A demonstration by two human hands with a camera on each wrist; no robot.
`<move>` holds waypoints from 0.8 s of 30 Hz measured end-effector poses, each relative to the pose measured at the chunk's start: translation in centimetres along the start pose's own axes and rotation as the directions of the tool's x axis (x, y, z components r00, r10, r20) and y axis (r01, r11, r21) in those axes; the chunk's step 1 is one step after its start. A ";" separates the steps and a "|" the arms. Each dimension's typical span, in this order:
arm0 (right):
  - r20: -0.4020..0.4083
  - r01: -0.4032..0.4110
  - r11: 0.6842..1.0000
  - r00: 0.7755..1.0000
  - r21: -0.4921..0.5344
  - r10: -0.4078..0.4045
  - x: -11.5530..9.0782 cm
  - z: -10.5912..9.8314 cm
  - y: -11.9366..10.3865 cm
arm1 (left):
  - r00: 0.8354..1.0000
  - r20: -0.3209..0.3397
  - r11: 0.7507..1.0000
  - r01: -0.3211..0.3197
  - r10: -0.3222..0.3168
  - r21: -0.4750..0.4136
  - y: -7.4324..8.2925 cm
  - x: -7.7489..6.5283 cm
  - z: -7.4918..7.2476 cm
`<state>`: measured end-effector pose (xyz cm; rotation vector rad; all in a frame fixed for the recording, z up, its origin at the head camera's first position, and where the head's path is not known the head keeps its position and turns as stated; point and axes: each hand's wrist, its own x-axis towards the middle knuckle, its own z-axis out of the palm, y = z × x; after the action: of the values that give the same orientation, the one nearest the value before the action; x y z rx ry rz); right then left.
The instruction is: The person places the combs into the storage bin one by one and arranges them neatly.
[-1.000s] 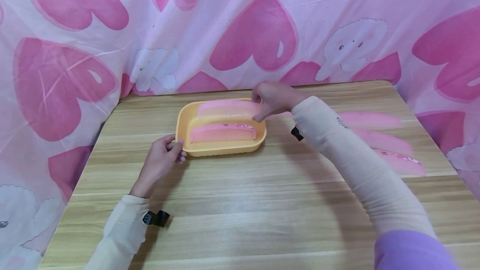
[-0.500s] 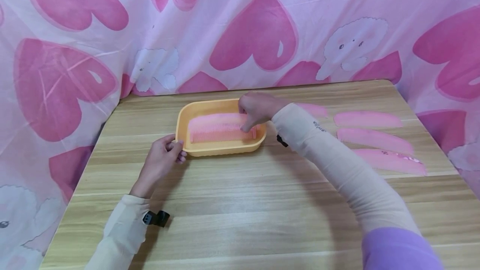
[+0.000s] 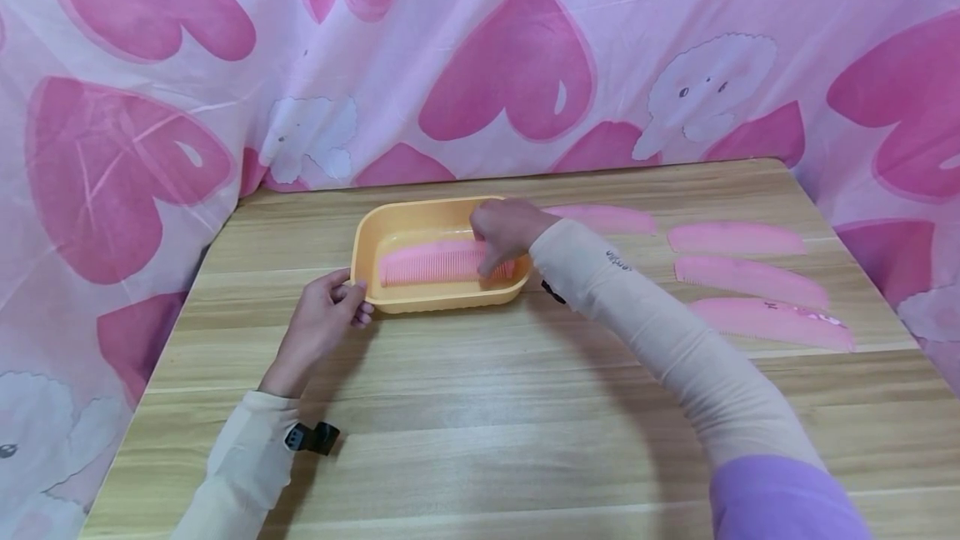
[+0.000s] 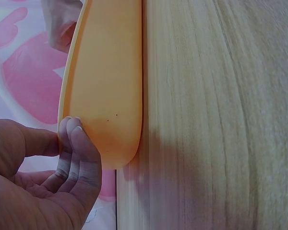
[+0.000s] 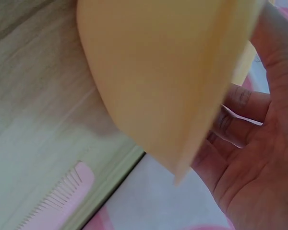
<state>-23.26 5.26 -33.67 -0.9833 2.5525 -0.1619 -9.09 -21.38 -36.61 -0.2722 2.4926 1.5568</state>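
A pink comb (image 3: 427, 263) lies inside the yellow plastic tray (image 3: 442, 304) in the head view, its teeth toward the near side. My left hand (image 3: 321, 319) pinches the tray's near left corner between thumb and fingers, which the left wrist view shows close up on the rim. My right hand (image 3: 512, 227) reaches over the tray's right end and grips the comb's right end, thumb on the near side. A second comb appears to lie under it, mostly covered. In the right wrist view the tray wall (image 5: 149, 81) hides my right fingertips.
To the right on the wooden table (image 3: 465, 423) lie several more pink combs: one behind my right wrist (image 3: 607, 218), then a column with a far comb (image 3: 735, 237), a middle one (image 3: 753, 280) and a near printed one (image 3: 780, 325). A heart-patterned curtain (image 3: 510, 65) hangs behind.
My right hand has moved left and toward me, bringing its comb from the tray's far side down onto the comb lying there. My left hand keeps its hold on the tray corner.
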 end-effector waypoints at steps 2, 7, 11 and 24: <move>0.000 -0.003 1.000 1.000 -0.017 0.003 0.1 0.2 0.0 | 1.000 0.001 1.000 -0.006 0.006 -0.005 0.0 0.0 0.0; 0.016 -0.021 0.999 1.000 -0.039 0.021 0.2 0.7 0.0 | 1.000 -0.001 1.000 -0.014 0.014 -0.011 -0.2 0.0 0.0; 0.013 -0.019 0.998 1.000 -0.058 0.020 0.2 0.9 0.1 | 1.000 -0.005 1.000 -0.008 0.008 -0.005 -0.2 0.0 0.0; -0.005 0.043 0.997 0.999 0.065 -0.043 -1.5 -1.0 0.2 | 1.000 -0.004 1.000 -0.022 0.022 -0.003 -0.3 0.0 -0.1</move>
<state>-22.81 6.36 -32.36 -1.0147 2.5142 -0.2573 -8.99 -21.57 -36.81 -0.2495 2.5048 1.5700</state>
